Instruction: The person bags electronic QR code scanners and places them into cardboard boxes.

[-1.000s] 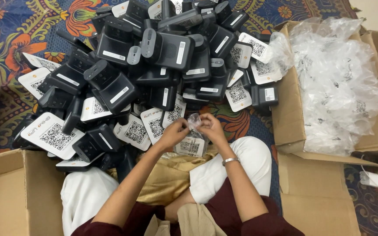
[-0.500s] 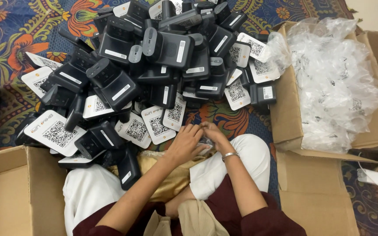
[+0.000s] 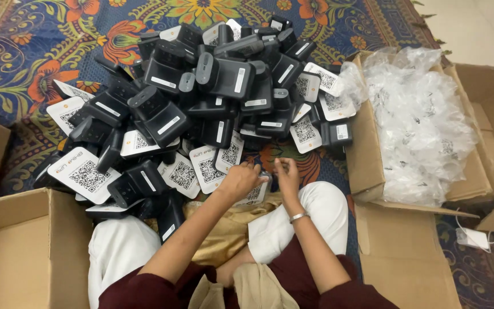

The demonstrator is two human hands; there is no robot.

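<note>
Clear, crinkled plastic shows as a small bag (image 3: pixel 266 178) pinched between the two hands just below the middle of the frame, over the lap. Left hand (image 3: pixel 240 180) curls its fingers around one side of the bag; right hand (image 3: pixel 286 175), with a metal bangle (image 3: pixel 298 217) on the wrist, nips the other edge with its fingertips. Inside the bag sits a dark device with a white card face (image 3: pixel 253 195) printed with a square code pattern, only partly visible beneath the hands. Just above, a large heap of black devices (image 3: pixel 201 97) covers the patterned rug (image 3: pixel 24 57). At right, a cardboard box (image 3: pixel 367 149) holds a mound of empty clear bags (image 3: pixel 418 120). Another open carton (image 3: pixel 24 240) sits at lower left.
</note>
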